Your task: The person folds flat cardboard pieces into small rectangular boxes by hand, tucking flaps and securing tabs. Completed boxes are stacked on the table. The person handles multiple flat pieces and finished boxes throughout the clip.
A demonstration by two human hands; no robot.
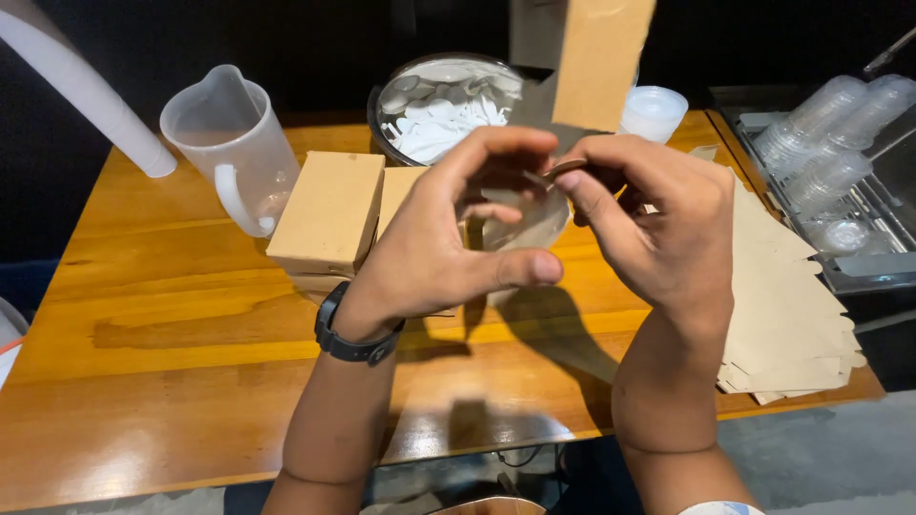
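Observation:
My left hand (448, 234) and my right hand (658, 224) are raised over the wooden table (172, 353), fingertips meeting on a brown cardboard piece (596, 62) that stands up above them. Both hands pinch its lower edge; a translucent piece (530, 229) shows between the palms, partly hidden. A black band sits on my left wrist (355, 339). A folded brown cardboard box (329, 210) lies just left of my left hand, stacked on others.
A clear plastic jug (234, 143) stands at the back left. A round bowl of white plastic pieces (444, 105) and a small clear cup (654, 113) are behind the hands. Flat cardboard blanks (787, 296) are piled right; clear lidded cups (830, 143) fill a metal tray.

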